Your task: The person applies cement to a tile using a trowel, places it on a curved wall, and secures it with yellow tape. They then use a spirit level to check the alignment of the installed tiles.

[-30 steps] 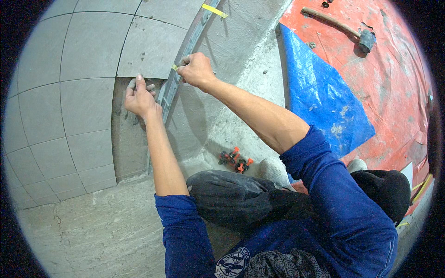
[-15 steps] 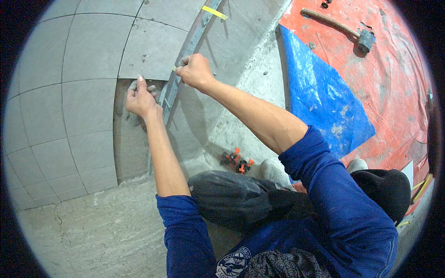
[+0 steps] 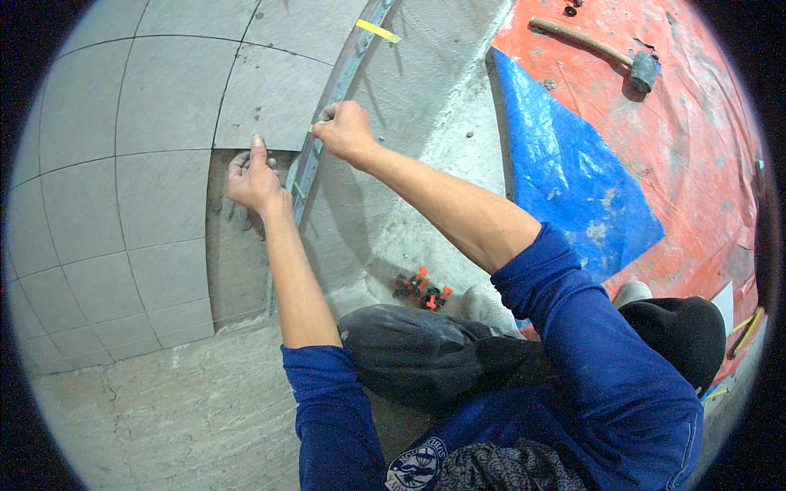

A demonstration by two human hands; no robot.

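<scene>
My left hand point(image 3: 255, 184) is over the bare, grey-brown strip point(image 3: 237, 282) beside the laid grey tiles point(image 3: 168, 90). Its thumb points up at the lower edge of a tile point(image 3: 274, 94), apart from the half-curled fingers, and I see nothing held. My right hand point(image 3: 348, 131) is closed in a pinch at a long metal channel point(image 3: 348, 61). A tiny yellowish bit shows at its fingertips, too small to name. The channel runs along the tiles' right edge and passes between my hands. Yellow tape point(image 3: 377, 31) crosses it higher up.
Several orange and black tile-leveling clips point(image 3: 422, 288) lie by my knee. A rubber mallet point(image 3: 643, 72) rests on an orange tarp point(image 3: 696, 155) at the far right, near a blue sheet point(image 3: 565, 176). Rough concrete point(image 3: 180, 409) borders the tiles nearest me.
The view has shifted slightly, so the tiles sit a little lower. My left hand's fingers look more curled together. The right hand keeps its pinch at the metal channel.
</scene>
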